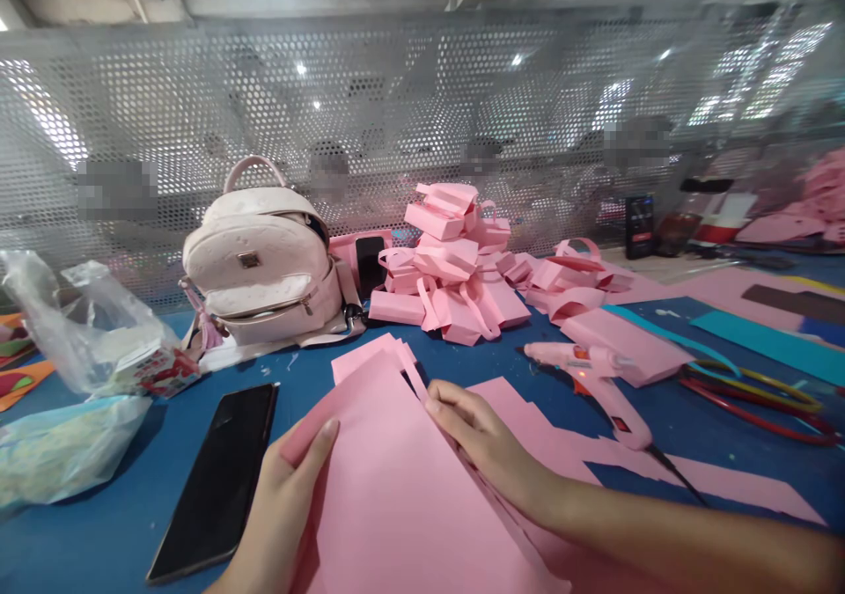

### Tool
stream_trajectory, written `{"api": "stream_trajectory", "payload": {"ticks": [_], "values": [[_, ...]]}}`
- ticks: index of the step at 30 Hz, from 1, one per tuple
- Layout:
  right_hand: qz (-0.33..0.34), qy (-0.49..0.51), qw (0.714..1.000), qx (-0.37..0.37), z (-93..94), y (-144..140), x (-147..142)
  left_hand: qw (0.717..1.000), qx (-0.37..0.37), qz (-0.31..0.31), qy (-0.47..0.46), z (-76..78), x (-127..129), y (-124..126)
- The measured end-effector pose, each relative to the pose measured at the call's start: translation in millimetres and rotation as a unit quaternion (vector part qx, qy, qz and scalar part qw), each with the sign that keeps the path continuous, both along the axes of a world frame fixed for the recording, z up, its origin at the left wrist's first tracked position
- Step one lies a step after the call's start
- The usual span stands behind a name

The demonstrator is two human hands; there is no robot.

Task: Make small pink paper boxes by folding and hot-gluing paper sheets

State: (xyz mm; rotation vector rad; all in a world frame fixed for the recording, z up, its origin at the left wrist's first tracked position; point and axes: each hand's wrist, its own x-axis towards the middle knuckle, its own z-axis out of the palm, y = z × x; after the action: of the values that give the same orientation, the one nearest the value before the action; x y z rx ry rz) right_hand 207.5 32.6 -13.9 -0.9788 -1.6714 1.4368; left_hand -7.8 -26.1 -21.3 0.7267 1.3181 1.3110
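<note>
at six o'clock in our view, our left hand pinches the left edge of a pink paper sheet, our right hand its right; probably light, bendable, easily creased, best held by edges. farther, at four o'clock: a glue gun.

A pale backpack stands beyond a black phone, near a clear plastic bag.

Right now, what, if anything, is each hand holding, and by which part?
The left hand holds a pink sheet by its left edge; the right hand pinches a narrow pink strip beside the sheet's right edge.
</note>
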Motion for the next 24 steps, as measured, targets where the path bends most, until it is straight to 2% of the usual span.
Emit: {"api": "stream_trajectory", "payload": {"ticks": [3,6,10,18,24], "values": [[-0.017,0.012,1.000,0.019,-0.1,1.0,0.7,0.998,-0.025,-0.013,-0.061,0.8,3.0,0.4],[-0.034,0.013,0.999,0.025,-1.8,1.2,0.8,1.000,-0.015,-0.023,0.003,0.8,4.9,0.2],[-0.041,0.008,0.999,0.035,-4.4,0.6,0.4,0.993,0.039,-0.003,0.113,0.1,3.0,-0.3],[-0.054,0.000,0.998,0.044,-1.6,-0.8,-0.6,0.991,0.054,-0.008,0.120,-0.5,-0.1,-0.9],[-0.016,0.012,0.999,0.026,-0.3,-0.2,0.1,0.992,0.045,0.007,0.116,-2.0,-0.7,1.0]]}}
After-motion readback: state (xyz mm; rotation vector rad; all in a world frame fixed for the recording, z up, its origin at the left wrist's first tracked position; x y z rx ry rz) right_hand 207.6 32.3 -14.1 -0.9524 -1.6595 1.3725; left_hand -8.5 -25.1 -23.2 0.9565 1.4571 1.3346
